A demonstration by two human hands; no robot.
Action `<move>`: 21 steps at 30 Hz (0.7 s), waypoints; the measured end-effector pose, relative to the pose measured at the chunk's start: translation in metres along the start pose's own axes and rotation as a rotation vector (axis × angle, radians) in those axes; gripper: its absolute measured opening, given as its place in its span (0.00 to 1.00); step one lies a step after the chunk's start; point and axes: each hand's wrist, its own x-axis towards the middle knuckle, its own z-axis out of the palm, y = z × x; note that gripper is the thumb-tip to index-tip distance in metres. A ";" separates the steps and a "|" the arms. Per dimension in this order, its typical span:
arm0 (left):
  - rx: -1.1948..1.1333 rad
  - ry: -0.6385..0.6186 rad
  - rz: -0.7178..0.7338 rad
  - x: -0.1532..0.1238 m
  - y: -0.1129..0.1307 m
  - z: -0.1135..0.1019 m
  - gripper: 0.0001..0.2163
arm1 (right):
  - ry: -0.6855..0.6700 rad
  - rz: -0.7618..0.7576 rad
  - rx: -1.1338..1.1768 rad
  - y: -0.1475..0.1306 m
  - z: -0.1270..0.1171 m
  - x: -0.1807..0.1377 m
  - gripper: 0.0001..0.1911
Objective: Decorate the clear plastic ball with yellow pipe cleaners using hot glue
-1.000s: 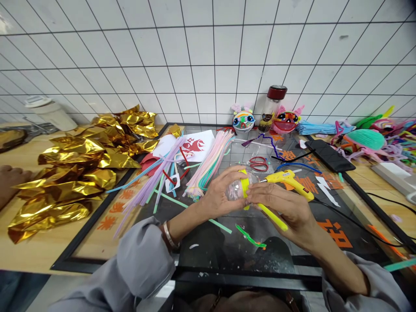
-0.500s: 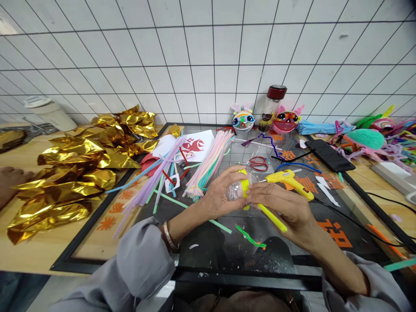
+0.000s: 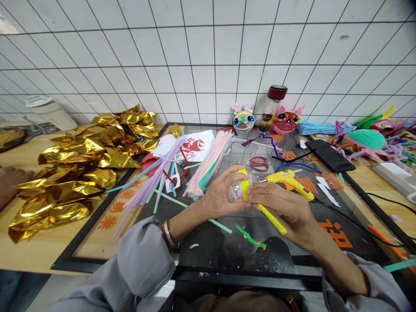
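Note:
My left hand [image 3: 221, 195] is wrapped round a small clear plastic ball [image 3: 234, 190] held above the dark mat [image 3: 227, 251]. A yellow pipe cleaner [image 3: 260, 206] circles the ball and trails down to the right. My right hand [image 3: 286, 210] pinches that pipe cleaner against the ball, its fingers pressed together. A yellow glue gun [image 3: 289, 180] lies on the mat just beyond my right hand. Red scissors [image 3: 258, 164] rest a little farther back.
Crumpled gold foil [image 3: 78, 169] covers the wooden table at left, where another person's hand [image 3: 9, 184] rests. Pastel pipe cleaners [image 3: 195, 167] fan across the mat. Two painted masks [image 3: 243, 120], a jar [image 3: 271, 108], a black phone [image 3: 329, 155] and more coloured craft stuff sit at the back and right.
Almost nothing differs; my hands stay on the ball and pipe cleaner with only slight finger shifts. The other person's hand at left has moved a little.

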 end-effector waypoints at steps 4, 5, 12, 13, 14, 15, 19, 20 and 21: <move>0.025 -0.039 0.000 0.000 0.000 -0.001 0.34 | 0.022 -0.001 0.000 -0.002 0.000 0.003 0.14; 0.041 -0.048 0.007 0.000 0.000 -0.001 0.35 | 0.022 0.000 0.001 -0.002 0.000 0.003 0.14; 0.091 -0.037 0.067 0.001 0.000 0.001 0.34 | 0.031 -0.024 -0.005 -0.002 0.000 0.003 0.14; 0.087 -0.031 0.077 0.000 0.000 0.001 0.34 | 0.032 -0.025 -0.007 -0.002 -0.001 0.003 0.15; 0.083 -0.025 0.084 0.000 -0.001 0.002 0.34 | 0.028 -0.021 -0.009 -0.001 -0.001 0.002 0.15; 0.081 -0.022 0.090 0.000 -0.001 0.002 0.34 | 0.025 -0.015 -0.009 -0.001 -0.001 0.002 0.15; 0.090 -0.001 0.103 0.001 0.000 0.002 0.33 | 0.029 -0.005 0.006 -0.001 0.000 0.001 0.16; 0.089 0.007 0.101 0.001 0.000 0.003 0.33 | 0.038 -0.010 0.010 -0.002 0.000 0.001 0.16; 0.085 0.016 0.097 0.001 0.001 0.003 0.33 | 0.048 -0.021 0.014 -0.002 0.000 0.001 0.16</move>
